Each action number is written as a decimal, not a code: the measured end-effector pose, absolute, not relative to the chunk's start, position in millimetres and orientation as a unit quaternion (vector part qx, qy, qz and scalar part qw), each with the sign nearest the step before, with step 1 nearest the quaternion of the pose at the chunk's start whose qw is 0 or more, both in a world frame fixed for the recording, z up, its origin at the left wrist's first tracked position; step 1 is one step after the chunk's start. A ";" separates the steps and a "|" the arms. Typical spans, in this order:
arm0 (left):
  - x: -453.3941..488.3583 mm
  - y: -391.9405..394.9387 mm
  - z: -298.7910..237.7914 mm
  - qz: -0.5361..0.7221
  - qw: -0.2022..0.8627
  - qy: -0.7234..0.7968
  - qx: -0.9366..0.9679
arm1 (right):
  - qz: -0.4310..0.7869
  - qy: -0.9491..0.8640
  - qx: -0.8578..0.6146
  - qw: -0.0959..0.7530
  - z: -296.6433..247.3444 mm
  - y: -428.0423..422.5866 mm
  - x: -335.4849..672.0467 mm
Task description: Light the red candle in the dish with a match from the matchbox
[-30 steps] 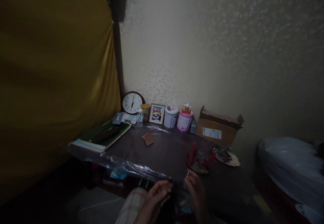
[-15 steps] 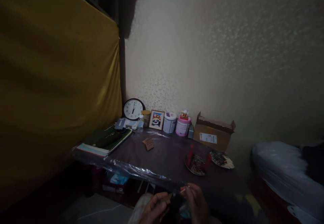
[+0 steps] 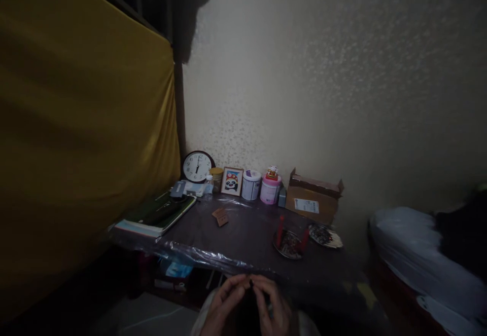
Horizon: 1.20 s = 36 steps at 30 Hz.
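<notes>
Both my hands meet at the table's front edge, low in the view. My left hand [image 3: 224, 303] is closed, thumb and fingers pinched on something small that I cannot make out. My right hand [image 3: 272, 303] pinches close against it; a thin pale stick like a matchstick showed in it earlier and is now mostly hidden. A tiny dark spot lies between the fingertips. Ahead on the dark table [image 3: 243, 234] is a plate [image 3: 288, 256] with red candles [image 3: 280, 230] standing on it. Beside it rests a smaller plate [image 3: 325, 236] with dark bits and pale sticks.
Small brown cardboard pieces [image 3: 220, 217] lie mid-table. Along the wall stand a clock [image 3: 198, 167], a framed panda picture [image 3: 232, 182], a white tin [image 3: 251, 186], a pink-lidded tin [image 3: 270, 191] and a cardboard box [image 3: 314, 201]. Books [image 3: 155, 217] lie left; a yellow curtain [image 3: 87, 123] hangs there.
My right hand has moved left to meet my left hand, so their fingertips now come together. The view has shifted slightly, and the stick is less visible.
</notes>
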State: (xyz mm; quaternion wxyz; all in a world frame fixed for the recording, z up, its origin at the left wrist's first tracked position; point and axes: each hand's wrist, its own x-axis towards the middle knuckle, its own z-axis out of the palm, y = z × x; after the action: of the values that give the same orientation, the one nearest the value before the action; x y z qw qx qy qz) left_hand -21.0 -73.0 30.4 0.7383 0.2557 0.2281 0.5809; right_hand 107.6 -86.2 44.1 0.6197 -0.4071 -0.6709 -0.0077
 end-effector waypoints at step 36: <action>-1.3 -53.6 64.8 0.577 0.726 0.250 0.276 | -0.041 -0.681 -0.409 0.606 66.1 -58.9 136.7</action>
State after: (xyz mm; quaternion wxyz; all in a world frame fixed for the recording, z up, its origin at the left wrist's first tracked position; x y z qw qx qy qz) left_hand -1.3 -53.6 64.8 0.7263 0.2763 0.2504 0.5774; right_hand 136.7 -58.9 66.1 0.6061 -0.4087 -0.6811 -0.0409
